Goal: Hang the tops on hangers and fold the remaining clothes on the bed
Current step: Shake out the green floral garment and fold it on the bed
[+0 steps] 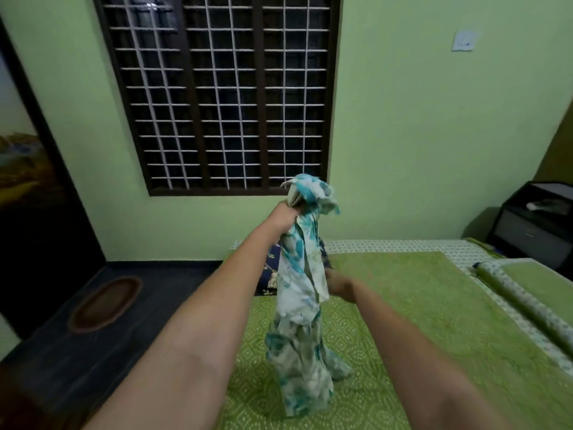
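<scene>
- The left hand (283,217) clenches the bunched top of a white-and-teal printed garment (302,293), lifting it over the bed (403,305); its hem trails on the green cover.
- The right hand (338,285) touches the cloth's right edge; blurred, so its grip cannot be told.
- Next, probably: shake it open and find its shape.
- No containers or hangers show.

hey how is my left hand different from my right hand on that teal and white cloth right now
The left hand is raised high and grips the teal and white garment near its bunched top; the right hand is lower, holding it partway down its right edge. The left hand looks sharp, the right hand blurred. Both hold the same garment, whose lower end rests on the green bed cover.
</scene>
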Available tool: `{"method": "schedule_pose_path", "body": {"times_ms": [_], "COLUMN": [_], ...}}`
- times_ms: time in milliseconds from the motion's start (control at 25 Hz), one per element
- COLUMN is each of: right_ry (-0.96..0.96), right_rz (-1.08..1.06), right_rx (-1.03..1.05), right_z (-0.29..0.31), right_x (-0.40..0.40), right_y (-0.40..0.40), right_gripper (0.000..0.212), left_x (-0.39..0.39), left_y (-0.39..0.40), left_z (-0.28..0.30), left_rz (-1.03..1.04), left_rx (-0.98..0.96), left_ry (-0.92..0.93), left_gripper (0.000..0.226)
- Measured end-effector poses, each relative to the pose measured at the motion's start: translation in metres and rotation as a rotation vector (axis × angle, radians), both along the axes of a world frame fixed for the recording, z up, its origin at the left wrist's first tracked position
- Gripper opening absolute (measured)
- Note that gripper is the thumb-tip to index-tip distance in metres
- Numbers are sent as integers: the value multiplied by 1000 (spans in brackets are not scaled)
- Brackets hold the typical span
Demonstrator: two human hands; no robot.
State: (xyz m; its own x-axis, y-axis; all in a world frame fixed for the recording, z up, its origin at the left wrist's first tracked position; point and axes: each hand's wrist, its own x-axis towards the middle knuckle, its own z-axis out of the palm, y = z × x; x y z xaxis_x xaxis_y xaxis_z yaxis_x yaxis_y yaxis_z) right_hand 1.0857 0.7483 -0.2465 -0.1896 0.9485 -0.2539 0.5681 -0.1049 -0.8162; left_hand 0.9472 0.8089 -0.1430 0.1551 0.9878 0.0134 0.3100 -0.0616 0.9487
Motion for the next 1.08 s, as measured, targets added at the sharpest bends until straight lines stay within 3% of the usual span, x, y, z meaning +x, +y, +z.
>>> {"method": "schedule_pose_path", "body": {"times_ms": [80, 160, 240, 320, 360, 440, 480, 520, 600, 640, 720, 800, 920, 1040, 1080], "right_ry": [-125, -414, -690, -800, -802, -826, -816, -760, -517, -431, -330, -255, -232, -253, -171], "right_rz": [90, 142, 131, 70, 28, -1, -6, -22, -85, -83, -24, 65, -101, -447, -496], "right_rx": [67, 52, -18, -97, -98, 43, 159, 267, 434, 518, 637, 629, 490, 71, -118], "right_z": [-34, -61, -94, -112, -102, -57, -27, 4, 64, 89, 114, 106, 44, -39, -57], "right_x": [-2, 7, 33, 60, 66, 62, 51, 36, -4, -23, -47, -48, -17, 22, 27], "right_y": [11, 22, 32, 44, 48, 63, 71, 78, 81, 82, 82, 82, 77, 62, 50], "right_gripper": [52, 51, 46, 41, 35, 21, 20, 27, 42, 44, 46, 59, 46, 22, 22], "left_x": [2, -8, -33, -78, -102, -130, -127, -116, -73, -53, -31, -29, -45, -49, -48], "left_y": [-2, 0, 8, 19, 21, 9, -1, 0, -1, 1, 2, 5, 7, 6, 4], "left_z": [12, 23, 31, 33, 26, 6, -5, -22, -49, -64, -78, -87, -84, -75, -74], "left_rz": [31, 131, 329, 561, 705, 986, 972, 796, 184, 23, 29, -69, -192, -214, -225], "left_rx": [54, 83, 103, 98, 67, 9, 74, 159, 101, 10, -196, -527, -625, -589, -581], "left_ry": [-16, -100, -160, -138, -8, 448, 663, 787, 631, 471, 240, 83, -206, -494, -562], "left_gripper": [27, 27, 28, 31, 37, 64, 82, 97, 111, 104, 74, 58, 43, 47, 46]}}
